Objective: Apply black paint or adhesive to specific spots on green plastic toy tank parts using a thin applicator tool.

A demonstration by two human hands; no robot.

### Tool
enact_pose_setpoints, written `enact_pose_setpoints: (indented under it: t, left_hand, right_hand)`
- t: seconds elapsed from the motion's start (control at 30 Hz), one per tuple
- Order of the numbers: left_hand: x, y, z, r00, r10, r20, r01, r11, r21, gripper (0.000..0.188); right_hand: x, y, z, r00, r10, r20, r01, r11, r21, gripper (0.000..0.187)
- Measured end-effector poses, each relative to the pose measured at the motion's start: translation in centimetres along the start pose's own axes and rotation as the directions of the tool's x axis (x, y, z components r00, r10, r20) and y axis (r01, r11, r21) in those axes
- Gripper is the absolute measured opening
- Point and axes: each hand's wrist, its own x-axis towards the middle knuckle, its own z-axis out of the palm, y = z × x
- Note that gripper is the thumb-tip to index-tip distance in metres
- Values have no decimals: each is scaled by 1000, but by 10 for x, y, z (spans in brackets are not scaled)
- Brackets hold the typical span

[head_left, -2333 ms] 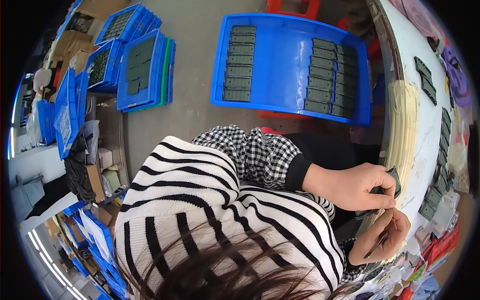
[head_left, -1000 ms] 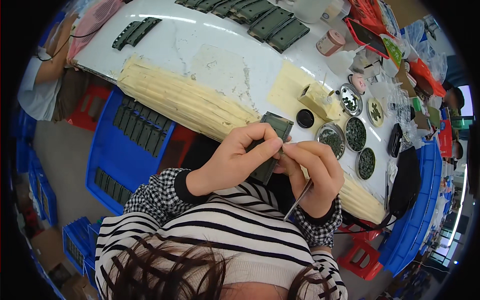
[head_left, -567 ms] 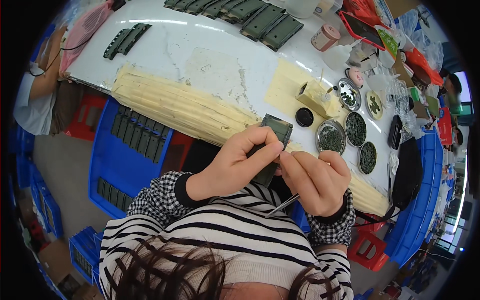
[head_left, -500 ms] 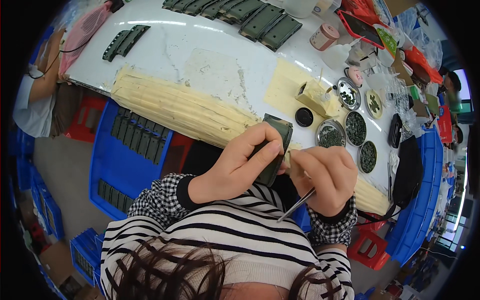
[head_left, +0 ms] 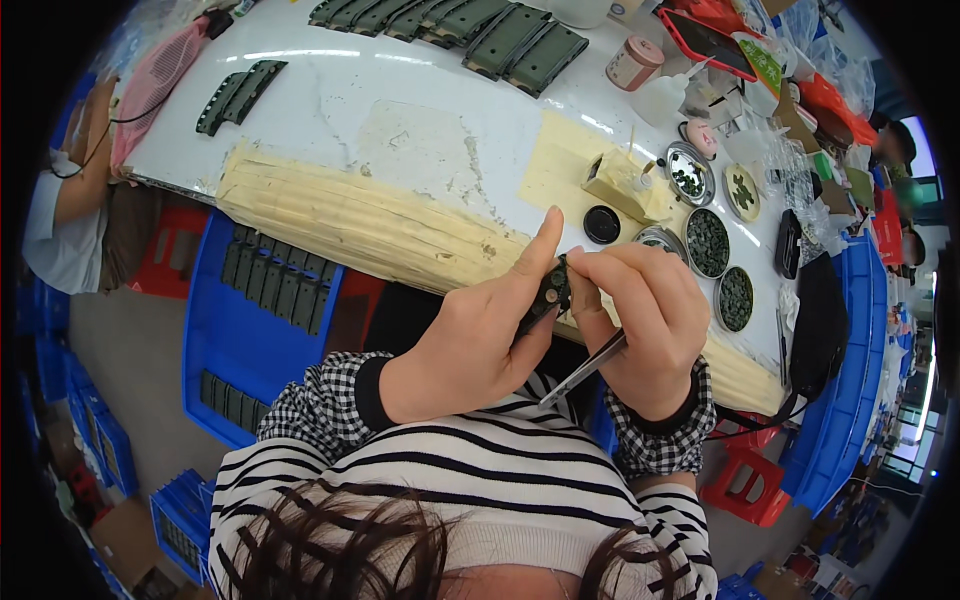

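My left hand (head_left: 465, 335) grips a dark green case-like part (head_left: 552, 290) near the table's edge, its narrow side turned up and its lower portion hidden by my fingers. The thumb points up and away from it. Close against the part's upper end, the fingertips of my right hand (head_left: 655, 325) are pinched together; anything between them is too small to make out. Metal tweezers (head_left: 583, 372) are tucked in that same hand, tips slanting down toward my striped top.
Right of my hands stand round tins (head_left: 688, 235) of small dark green pieces, beside a black lid (head_left: 602, 224) and a tape-covered block (head_left: 610, 183). More green parts (head_left: 525, 50) lie at the back. A blue crate (head_left: 215, 330) holds several at left, near a seated person (head_left: 75, 215).
The green part has turned from its broad face to its narrow side. My left thumb has lifted off it, and my right fingertips have moved up and left to its upper end.
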Motion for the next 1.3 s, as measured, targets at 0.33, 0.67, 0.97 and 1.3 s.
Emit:
enact_pose_setpoints:
  t: [0.33, 0.67, 0.97, 1.3]
  left_hand:
    - [-2, -5, 3, 998, 58, 2, -58, 992, 114, 76]
    - [1, -3, 2, 998, 57, -5, -56, 993, 105, 79]
    - [4, -7, 3, 999, 39, 11, -40, 990, 132, 78]
    - [8, -2, -1, 998, 3, 67, -10, 995, 102, 78]
  right_hand:
    - [-3, -6, -3, 996, -18, 82, 22, 999, -50, 37]
    - [-5, 1, 2, 998, -55, 39, 55, 998, 9, 35]
    - [-5, 1, 1, 993, -51, 102, 62, 992, -108, 29]
    - [-6, 18, 10, 1000, 6, -11, -5, 993, 115, 30]
